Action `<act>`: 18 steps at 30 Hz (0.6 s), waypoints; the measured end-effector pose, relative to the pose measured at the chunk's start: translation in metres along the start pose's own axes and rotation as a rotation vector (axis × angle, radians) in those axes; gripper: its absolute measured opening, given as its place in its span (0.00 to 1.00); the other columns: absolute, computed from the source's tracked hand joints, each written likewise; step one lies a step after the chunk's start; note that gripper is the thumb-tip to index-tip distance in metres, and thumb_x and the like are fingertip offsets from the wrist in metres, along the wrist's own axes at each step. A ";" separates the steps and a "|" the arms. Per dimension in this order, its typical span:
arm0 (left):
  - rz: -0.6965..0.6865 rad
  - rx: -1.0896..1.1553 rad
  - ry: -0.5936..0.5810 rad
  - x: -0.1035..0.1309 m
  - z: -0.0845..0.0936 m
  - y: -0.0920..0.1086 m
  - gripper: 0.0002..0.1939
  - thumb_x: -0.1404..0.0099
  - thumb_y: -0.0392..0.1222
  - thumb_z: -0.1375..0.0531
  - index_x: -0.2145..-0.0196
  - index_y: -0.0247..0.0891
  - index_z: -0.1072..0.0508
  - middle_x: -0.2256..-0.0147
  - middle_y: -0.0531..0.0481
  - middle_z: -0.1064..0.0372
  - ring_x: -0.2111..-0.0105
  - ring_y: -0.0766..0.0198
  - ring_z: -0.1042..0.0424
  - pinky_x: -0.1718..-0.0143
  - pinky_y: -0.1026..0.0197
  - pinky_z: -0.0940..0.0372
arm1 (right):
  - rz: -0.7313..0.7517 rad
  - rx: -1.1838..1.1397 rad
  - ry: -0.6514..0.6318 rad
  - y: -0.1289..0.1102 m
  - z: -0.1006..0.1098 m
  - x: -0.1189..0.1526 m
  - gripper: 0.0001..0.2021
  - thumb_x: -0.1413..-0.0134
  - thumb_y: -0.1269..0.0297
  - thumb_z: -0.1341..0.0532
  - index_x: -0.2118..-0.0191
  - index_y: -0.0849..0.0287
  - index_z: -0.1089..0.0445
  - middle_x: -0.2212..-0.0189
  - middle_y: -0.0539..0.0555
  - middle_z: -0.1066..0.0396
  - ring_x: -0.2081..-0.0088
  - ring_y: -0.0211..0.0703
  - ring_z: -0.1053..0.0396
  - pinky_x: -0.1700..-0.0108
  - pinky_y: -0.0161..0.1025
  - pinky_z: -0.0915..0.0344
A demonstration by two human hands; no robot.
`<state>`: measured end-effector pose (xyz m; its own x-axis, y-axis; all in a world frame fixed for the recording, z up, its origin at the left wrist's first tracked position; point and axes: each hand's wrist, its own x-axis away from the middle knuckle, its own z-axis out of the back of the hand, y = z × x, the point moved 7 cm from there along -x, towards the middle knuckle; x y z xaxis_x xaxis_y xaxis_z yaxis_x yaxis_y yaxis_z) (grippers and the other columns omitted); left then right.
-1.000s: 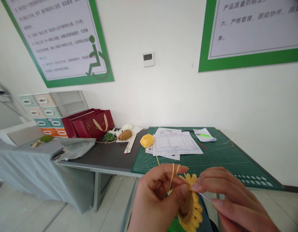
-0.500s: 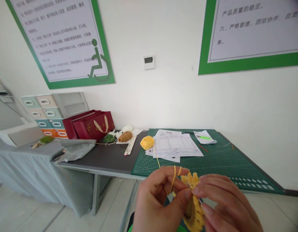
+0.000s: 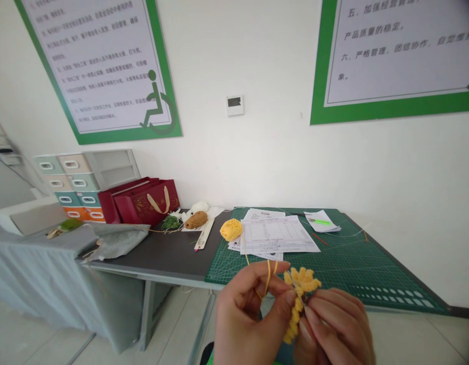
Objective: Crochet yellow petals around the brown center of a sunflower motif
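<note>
Crochetwork (image 3: 303,282), long axis near upright, stands between the left hand (image 3: 250,310) pinching its edge and the right hand (image 3: 339,323) gripping a hook (image 3: 303,302) slanted toward the looped yarn (image 3: 269,274).

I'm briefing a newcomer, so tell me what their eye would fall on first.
Likely the yellow crochet in front, pinched by the left hand, with the right hand holding a thin metal tool at it. Next, the yellow yarn ball at the left edge of the green mat, and the dark red bags farther left on the table. Above, green-bordered posters hang on the wall.
</note>
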<state>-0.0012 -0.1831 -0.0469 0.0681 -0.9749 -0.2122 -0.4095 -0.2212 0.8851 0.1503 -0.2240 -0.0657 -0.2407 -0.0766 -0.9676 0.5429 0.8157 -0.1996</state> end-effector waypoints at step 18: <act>0.198 0.139 -0.127 0.001 -0.001 -0.006 0.12 0.50 0.37 0.21 0.74 0.34 0.20 0.74 0.52 0.23 0.72 0.68 0.24 0.67 0.68 0.30 | -1.060 -0.885 -0.120 0.036 -0.036 0.018 0.11 0.33 0.58 0.38 0.68 0.54 0.33 0.73 0.48 0.31 0.73 0.37 0.33 0.69 0.36 0.34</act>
<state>0.0020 -0.1825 -0.0516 -0.1371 -0.9856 -0.0987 -0.5246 -0.0122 0.8512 0.1367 -0.1756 -0.0845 -0.1185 -0.8935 -0.4332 -0.5500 0.4223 -0.7205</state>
